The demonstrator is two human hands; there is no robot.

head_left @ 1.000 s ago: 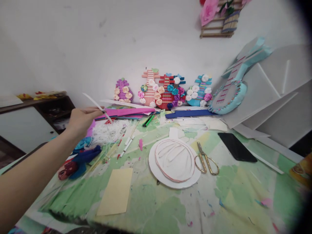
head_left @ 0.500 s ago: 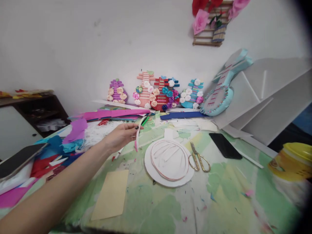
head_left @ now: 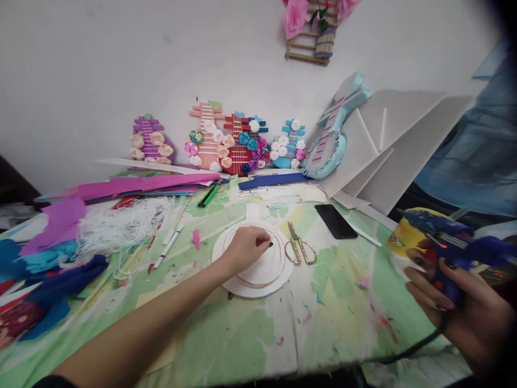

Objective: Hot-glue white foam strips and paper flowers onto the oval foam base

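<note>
My left hand is over a round white cardboard piece, its fingers closed in a pinch. What they hold is hidden, though a small pale bit shows at the fingertips. A narrow white tab sticks out at the disc's far side, and a thin reddish ring runs round inside its rim. My right hand, at the right edge, is wrapped round a blue hot glue gun with a small red light and a dark cord. Gold-handled scissors lie just right of the disc.
A black phone and a yellow tub stand to the right. White string, coloured paper and a green cutter lie at left. Several flower-decorated guitar shapes lean on the wall.
My left hand has moved from left of the disc, where it held a thin white strip, onto the disc. My right hand has come into view with the glue gun. The view has turned right.
</note>
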